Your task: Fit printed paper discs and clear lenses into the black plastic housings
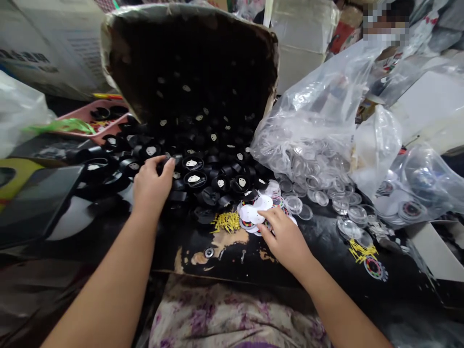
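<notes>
Cluttered dark surface (326, 251): left hand (152, 186) curls fingers over spilled black caps (217, 169), grip unclear; right hand (286, 239) pinches white discs (253, 212) beside them. Picking parts, apparently; lifting one disc calls for care.

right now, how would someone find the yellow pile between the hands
Start at the tipped box spilling black caps. At the spill's near edge, left of the white discs, lies the yellow pile. The other yellow pile sits far right by clear lids.
</notes>
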`<act>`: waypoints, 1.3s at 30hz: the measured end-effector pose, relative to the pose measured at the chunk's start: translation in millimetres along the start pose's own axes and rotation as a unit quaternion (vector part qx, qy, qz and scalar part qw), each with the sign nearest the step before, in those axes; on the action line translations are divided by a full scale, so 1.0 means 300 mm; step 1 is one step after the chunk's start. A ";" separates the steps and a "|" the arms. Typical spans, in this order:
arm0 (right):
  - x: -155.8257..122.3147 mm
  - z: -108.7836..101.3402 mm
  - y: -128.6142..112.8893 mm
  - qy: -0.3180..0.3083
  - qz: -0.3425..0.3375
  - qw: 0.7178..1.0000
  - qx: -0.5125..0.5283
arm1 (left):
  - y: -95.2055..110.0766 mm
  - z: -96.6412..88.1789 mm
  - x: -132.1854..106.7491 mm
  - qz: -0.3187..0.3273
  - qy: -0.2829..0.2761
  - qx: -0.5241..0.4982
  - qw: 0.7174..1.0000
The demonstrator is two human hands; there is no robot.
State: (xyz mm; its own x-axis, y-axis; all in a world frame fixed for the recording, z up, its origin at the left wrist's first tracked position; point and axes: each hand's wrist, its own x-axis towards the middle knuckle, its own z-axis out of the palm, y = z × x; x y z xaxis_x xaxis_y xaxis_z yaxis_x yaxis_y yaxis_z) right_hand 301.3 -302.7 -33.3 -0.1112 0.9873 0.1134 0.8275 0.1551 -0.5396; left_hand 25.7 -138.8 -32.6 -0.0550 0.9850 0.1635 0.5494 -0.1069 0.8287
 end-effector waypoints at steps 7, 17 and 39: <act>0.107 0.036 -0.007 -0.006 0.030 0.994 -0.105 | 0.000 -0.096 -0.056 0.035 0.191 0.076 0.978; 0.010 -0.012 0.010 0.026 0.064 0.989 0.130 | -0.054 -0.050 -0.514 0.066 0.160 0.115 0.978; -0.059 0.021 -0.059 -0.040 0.150 0.896 0.416 | -0.147 -0.152 -0.270 -0.020 0.104 0.128 0.986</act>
State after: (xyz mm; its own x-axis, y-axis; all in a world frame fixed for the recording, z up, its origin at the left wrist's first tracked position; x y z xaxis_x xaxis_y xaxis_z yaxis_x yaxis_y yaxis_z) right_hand 285.2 -322.7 -31.0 -0.0188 0.9829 -0.1830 0.1335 -0.1790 -0.9748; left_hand -32.0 -220.2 -58.1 -0.2362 0.9361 0.2606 0.7338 -0.0040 0.6793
